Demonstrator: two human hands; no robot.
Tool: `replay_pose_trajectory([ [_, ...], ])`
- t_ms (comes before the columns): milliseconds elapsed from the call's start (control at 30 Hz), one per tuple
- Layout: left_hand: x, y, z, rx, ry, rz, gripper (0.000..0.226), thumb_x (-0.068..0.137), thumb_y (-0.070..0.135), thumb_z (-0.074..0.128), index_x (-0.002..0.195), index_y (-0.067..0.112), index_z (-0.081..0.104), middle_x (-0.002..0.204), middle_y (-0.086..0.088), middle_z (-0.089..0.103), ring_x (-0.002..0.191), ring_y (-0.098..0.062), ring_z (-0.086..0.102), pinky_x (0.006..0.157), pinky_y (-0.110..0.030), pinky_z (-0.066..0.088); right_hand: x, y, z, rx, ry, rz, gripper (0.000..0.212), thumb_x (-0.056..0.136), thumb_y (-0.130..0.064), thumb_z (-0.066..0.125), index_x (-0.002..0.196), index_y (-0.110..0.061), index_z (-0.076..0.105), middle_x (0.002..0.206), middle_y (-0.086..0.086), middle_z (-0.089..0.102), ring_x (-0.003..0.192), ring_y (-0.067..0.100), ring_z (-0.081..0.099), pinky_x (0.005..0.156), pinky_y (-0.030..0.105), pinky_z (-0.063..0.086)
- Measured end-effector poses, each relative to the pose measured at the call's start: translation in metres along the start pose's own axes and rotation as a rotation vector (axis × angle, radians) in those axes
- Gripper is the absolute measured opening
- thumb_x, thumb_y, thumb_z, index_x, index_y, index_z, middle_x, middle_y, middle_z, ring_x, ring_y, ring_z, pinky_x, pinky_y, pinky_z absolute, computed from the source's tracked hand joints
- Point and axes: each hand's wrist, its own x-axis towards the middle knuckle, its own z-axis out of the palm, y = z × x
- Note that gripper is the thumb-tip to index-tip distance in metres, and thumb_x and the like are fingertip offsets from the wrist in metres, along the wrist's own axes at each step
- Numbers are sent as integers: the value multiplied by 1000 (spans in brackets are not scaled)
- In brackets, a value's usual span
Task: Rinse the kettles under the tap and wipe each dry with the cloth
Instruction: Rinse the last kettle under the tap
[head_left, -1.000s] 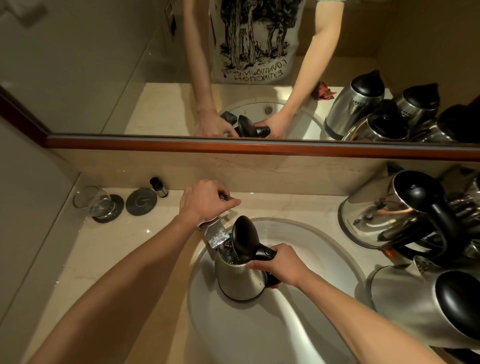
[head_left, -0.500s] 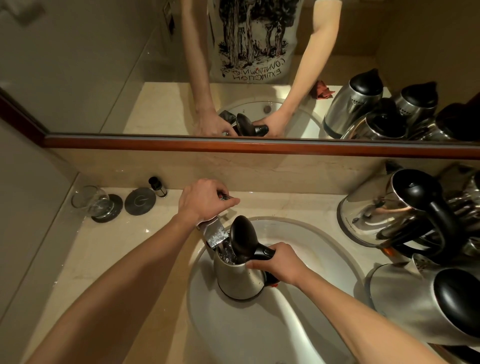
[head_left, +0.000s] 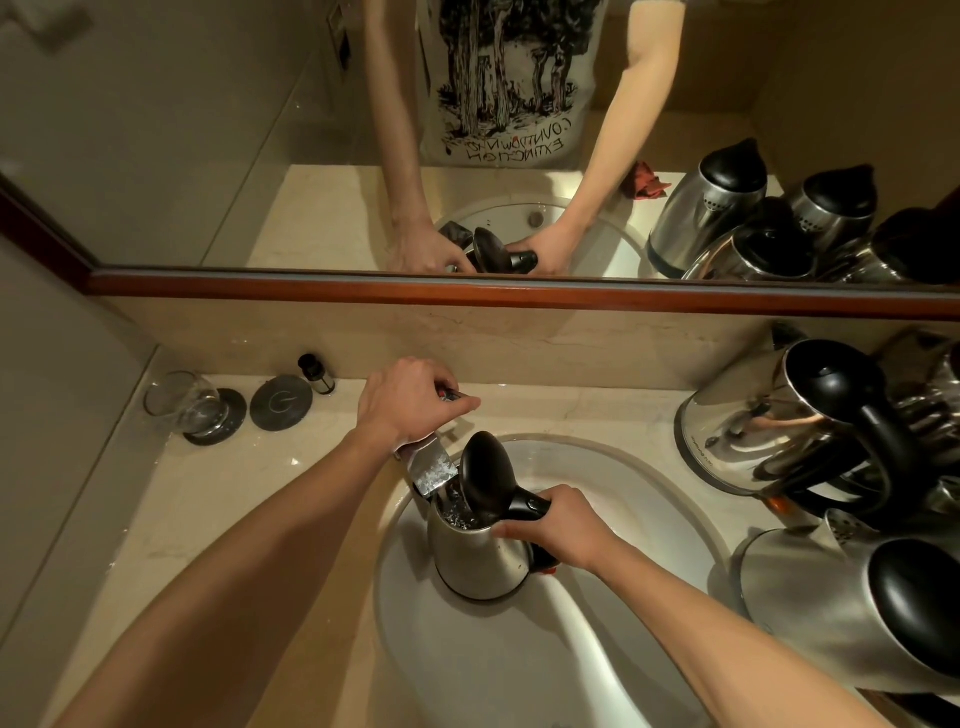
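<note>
The scene is lit dimly in warm yellow. Glare is seen on the steel kettles (head_left: 748, 421). Edges are bent by wide-angle distortion.

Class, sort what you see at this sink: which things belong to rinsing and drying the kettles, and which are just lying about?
Belongs to the job:
- kettle in the basin, lid open, held by the right hand
- tap, worked by the left hand
- waiting kettles
- red cloth, seen in the mirror

Lying about:
- glass
- round coaster
- small bottle
</note>
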Motion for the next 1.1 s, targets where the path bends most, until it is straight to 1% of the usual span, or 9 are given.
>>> replay_pose_trajectory([
  [133,-1,2,-1,6,1,6,47,78,77,59,87,34,75,97,17,72,94,-13,63,71,-32,45,1,2,0,-3,-3,5,88,49,-68,91,89,7,66,55,7,58,48,25,59,56,34,47],
  [267,-1,2,-2,13,-3,2,47,78,77,58,88,35,75,99,18,72,96,-13,63,74,-32,47,2,3,0,-2,0,4,88,48,-68,91,90,6,67,56,8,58,48,26,61,55,35,49],
  [433,-1,2,-2,12,-4,-2,47,78,78,57,88,35,74,100,18,72,98,-14,63,73,-32,42,2,3,0,-7,2,-5,87,47,-68,91,86,6,67,56,8,58,49,26,61,54,35,48],
  [500,-1,3,-2,11,-6,0,47,78,78,57,88,35,74,101,18,71,98,-13,63,73,-32,41,3,4,0,-4,-6,-8,87,48,-68,92,88,5,68,56,10,59,48,28,62,54,36,49],
  [633,-2,3,-3,-6,-2,6,46,78,76,59,87,35,75,97,18,71,94,-12,63,73,-32,47,4,5,1,-1,-4,-22,85,52,-67,91,91,5,68,56,8,56,47,27,59,54,35,48],
  [800,-3,4,-4,7,9,10,45,79,76,59,87,35,75,96,18,71,93,-12,63,71,-30,43,6,6,0,-3,5,-22,82,53,-67,91,89,4,69,55,7,55,47,25,58,54,34,48],
  [900,-2,3,-3,7,7,18,45,79,76,59,88,35,75,96,18,71,93,-12,63,71,-30,45,6,6,1,-8,7,-32,84,53,-70,90,90,3,70,55,5,55,48,22,56,56,33,46],
  [1000,-1,2,-3,6,3,15,46,78,77,58,88,35,75,97,18,72,94,-12,64,74,-32,48,6,6,0,1,8,-33,82,53,-68,90,87,4,69,55,5,55,48,22,56,55,31,45],
  [1100,-1,3,-3,10,4,17,45,79,76,59,88,35,75,98,18,72,94,-12,63,72,-31,45,5,6,-1,-4,6,-38,83,52,-69,89,84,5,67,55,5,55,49,21,55,55,30,44],
])
